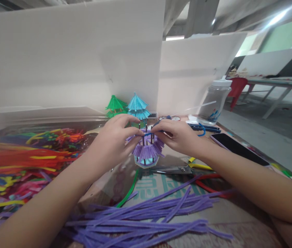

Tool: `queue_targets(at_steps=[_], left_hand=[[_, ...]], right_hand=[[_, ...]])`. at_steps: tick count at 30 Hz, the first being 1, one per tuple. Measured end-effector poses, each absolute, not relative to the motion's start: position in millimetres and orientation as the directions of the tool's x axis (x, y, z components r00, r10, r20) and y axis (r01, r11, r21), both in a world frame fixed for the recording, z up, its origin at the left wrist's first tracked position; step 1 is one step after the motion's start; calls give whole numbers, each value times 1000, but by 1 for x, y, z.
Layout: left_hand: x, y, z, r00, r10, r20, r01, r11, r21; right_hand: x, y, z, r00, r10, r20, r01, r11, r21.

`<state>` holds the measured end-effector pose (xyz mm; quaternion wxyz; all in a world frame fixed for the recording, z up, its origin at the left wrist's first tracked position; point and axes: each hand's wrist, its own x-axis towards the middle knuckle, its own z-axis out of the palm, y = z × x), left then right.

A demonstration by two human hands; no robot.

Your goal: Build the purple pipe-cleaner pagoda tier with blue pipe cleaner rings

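A small purple model pavilion [148,151] stands in front of me, with a fringed roof tier of pipe-cleaner pieces, dark upright posts and a pale blue base. A thin blue pipe cleaner [148,134] runs across the tops of its posts. My left hand [116,137] pinches that strand on the left side, thumb against fingers. On the right, my right hand [178,136] is closed on the same strand, and its fingers partly hide the posts. A blue curl [202,130] shows beyond my right wrist; I cannot tell if it is the same strand.
Purple pipe cleaners [140,224] lie in front, near scissors [177,170] with red handles. Green [114,105] and blue [137,105] roofed models stand behind. Colourful pipe cleaners [19,155] fill the left. A bottle [214,101] and phone [239,148] are at right.
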<state>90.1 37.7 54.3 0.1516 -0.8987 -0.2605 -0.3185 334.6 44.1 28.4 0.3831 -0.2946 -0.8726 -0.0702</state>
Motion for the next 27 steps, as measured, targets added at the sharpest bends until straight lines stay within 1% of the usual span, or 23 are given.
queue_targets(at_steps=[9,21,23,27], left_hand=[[91,37,55,666,372,646,561,-821,-106],[92,36,55,671,382,635,571,-813,-114],[92,36,55,673,384,633,569,-815,-111],[92,35,55,668,397,630,578,-810,-102]], right_hand=[[335,43,29,-546,468,695,581,809,-88],[335,42,32,-598,368,712,630,765,134],[335,41,33,-606,376,701,645,748,156],[335,40,35,-609,380,696,649,743,162]])
